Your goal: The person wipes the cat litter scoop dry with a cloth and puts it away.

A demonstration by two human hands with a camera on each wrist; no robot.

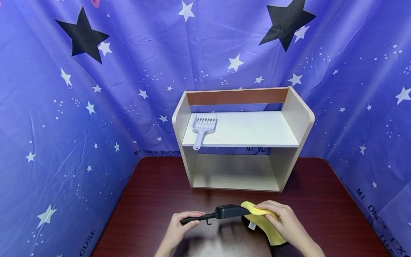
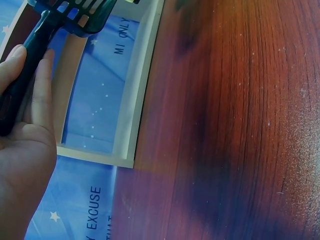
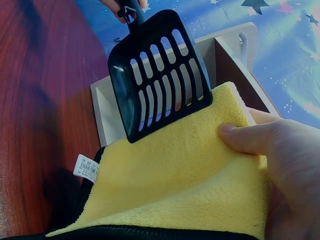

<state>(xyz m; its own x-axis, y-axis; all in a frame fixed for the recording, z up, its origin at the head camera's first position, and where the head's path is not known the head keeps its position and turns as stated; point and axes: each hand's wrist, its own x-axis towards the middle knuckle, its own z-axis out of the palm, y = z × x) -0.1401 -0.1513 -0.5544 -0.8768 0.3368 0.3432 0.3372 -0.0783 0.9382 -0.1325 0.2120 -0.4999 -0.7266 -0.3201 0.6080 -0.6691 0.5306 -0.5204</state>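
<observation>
My left hand (image 1: 179,228) grips the handle of a black slotted litter scoop (image 1: 228,211), held level above the table. In the right wrist view the scoop's slotted pan (image 3: 160,75) faces the camera, its front edge against a yellow cloth (image 3: 165,170). Thumb and fingers of my right hand (image 1: 285,221) pinch that cloth near its upper edge; the rest hangs down below the hand. The cloth has dark edging and a white printed tag (image 3: 86,168). Seen from the left wrist, the fingers lie along the scoop's black handle (image 2: 25,70).
A two-level wooden shelf (image 1: 240,171) stands at the back of the dark red table (image 1: 154,192). On its upper board lies a pale lilac slotted scoop (image 1: 204,126), handle jutting over the front edge. Blue star-printed curtains (image 1: 128,82) surround the table.
</observation>
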